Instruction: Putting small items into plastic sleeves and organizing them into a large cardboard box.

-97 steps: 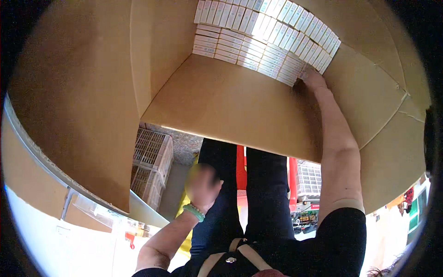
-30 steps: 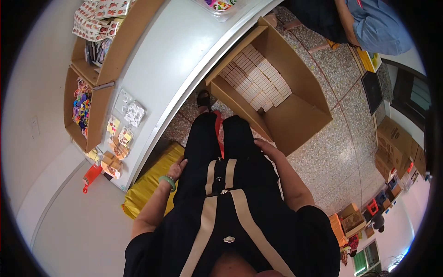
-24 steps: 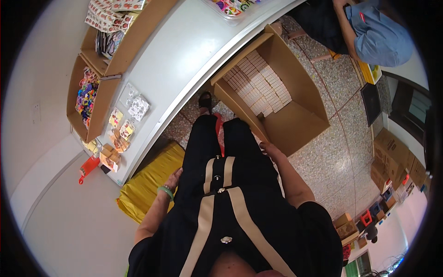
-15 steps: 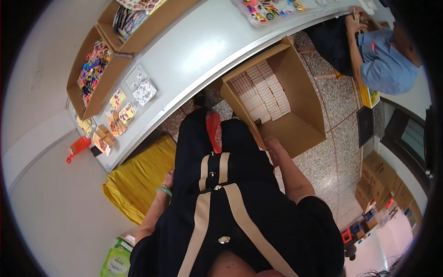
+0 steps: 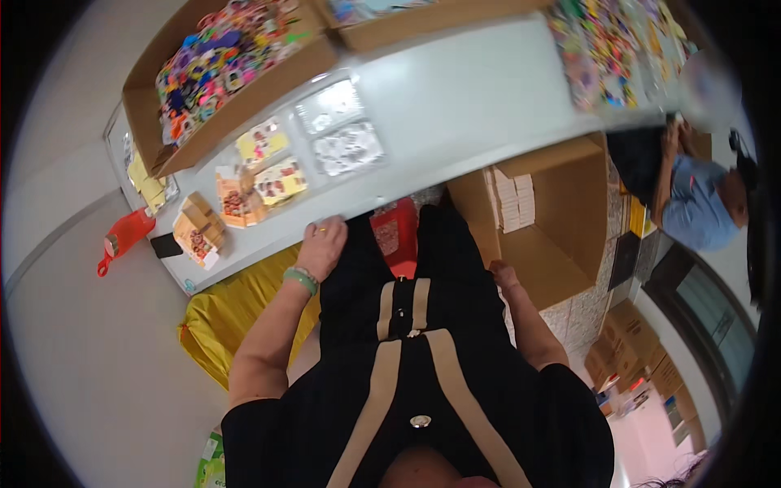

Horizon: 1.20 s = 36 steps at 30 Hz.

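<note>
My left hand [image 5: 323, 248], with a green bangle at the wrist and a ring, lies palm down on the front edge of the white table [image 5: 455, 89]. Its fingers are loosely stretched and hold nothing. On my right, my right hand [image 5: 504, 275] has its fingers curled at the near edge of an open cardboard box [image 5: 561, 220]; part of the grip is hidden. Rows of small white packs [image 5: 514, 203] stand inside the box. Beyond my left hand lie yellow printed cards [image 5: 281, 180], folded orange card boxes [image 5: 200, 232] and clear trays of grey-white pieces [image 5: 348, 148].
A carton of colourful small bands [image 5: 232, 69] stands at the back left. A red bottle [image 5: 128, 241] and a black phone [image 5: 167, 246] are near the left end. Yellow sacking [image 5: 244, 309] lies below the table. Another person [image 5: 700, 199] works at the far right.
My left hand has risen from beside my thigh onto the table edge. My right hand stays at the box's edge. The view has shifted, bringing the table closer.
</note>
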Tool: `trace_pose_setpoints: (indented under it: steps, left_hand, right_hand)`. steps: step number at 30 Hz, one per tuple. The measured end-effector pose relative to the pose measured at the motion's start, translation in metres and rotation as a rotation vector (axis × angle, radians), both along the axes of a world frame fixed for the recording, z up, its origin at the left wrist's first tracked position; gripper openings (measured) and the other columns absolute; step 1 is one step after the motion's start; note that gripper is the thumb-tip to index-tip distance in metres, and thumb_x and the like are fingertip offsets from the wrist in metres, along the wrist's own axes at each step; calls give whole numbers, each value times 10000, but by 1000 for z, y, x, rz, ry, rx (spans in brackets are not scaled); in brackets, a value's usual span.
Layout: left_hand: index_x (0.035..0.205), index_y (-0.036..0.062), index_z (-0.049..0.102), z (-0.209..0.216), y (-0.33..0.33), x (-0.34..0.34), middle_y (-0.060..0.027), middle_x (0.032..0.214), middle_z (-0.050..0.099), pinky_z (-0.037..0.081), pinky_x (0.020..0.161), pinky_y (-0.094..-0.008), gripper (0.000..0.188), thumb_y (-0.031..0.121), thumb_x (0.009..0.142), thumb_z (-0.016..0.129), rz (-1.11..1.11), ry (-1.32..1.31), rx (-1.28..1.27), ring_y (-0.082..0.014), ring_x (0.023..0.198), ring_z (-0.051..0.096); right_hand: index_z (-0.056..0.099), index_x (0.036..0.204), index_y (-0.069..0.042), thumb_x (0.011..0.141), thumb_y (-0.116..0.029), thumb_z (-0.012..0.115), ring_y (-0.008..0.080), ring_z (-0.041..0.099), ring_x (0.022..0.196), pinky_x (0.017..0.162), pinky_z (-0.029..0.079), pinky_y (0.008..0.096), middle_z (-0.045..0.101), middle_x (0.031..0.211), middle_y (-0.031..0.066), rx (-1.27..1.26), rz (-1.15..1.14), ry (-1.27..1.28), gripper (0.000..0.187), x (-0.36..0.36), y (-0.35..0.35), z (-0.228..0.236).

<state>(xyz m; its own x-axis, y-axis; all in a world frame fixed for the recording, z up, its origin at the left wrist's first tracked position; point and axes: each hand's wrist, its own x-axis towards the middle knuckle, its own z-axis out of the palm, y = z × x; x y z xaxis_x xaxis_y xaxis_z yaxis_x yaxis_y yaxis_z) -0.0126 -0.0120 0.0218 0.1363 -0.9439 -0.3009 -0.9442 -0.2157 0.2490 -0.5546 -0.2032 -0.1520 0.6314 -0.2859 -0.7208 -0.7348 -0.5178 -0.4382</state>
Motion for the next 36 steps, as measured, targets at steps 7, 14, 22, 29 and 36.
trace_pose_setpoints:
  steps: [7,14,22,29,36]
  left_hand:
    - [1236,100,473,-43,0,63,-93,1156,495,402,869,-370,484,167,758,516,-492,19,-193,-229,985,493]
    - [1165,155,553,-58,7,77,-62,1060,536,439,773,-338,430,179,736,559,-502,81,-204,-179,838,517]
    - [1078,130,600,-69,26,71,-121,1042,550,431,750,-417,272,209,817,608,-552,-93,-299,-260,838,490]
    - [1005,79,578,-75,34,78,-141,970,528,398,703,-429,288,234,780,668,-615,44,-235,-265,819,463]
    - [1121,51,461,-74,63,91,-190,1031,481,419,650,-445,422,161,762,654,-581,147,-123,-282,734,487]
  right_hand:
    - [604,1018,-82,879,-213,497,214,596,839,692,472,332,591,955,82,60,-22,190,219,71,50,6]
    - [585,1077,-92,895,-234,457,208,575,918,744,463,340,558,1057,72,48,-290,507,263,162,75,-34]
    - [562,1144,-103,914,-258,411,201,551,1009,803,452,348,521,1172,61,148,-551,663,316,210,82,-70]
    - [543,1203,-114,930,-278,371,194,531,1088,855,443,356,488,1274,52,204,-737,792,362,250,97,-81]
    - [526,1253,-122,943,-296,337,189,513,1155,899,435,362,460,1361,44,259,-793,909,403,286,97,-97]
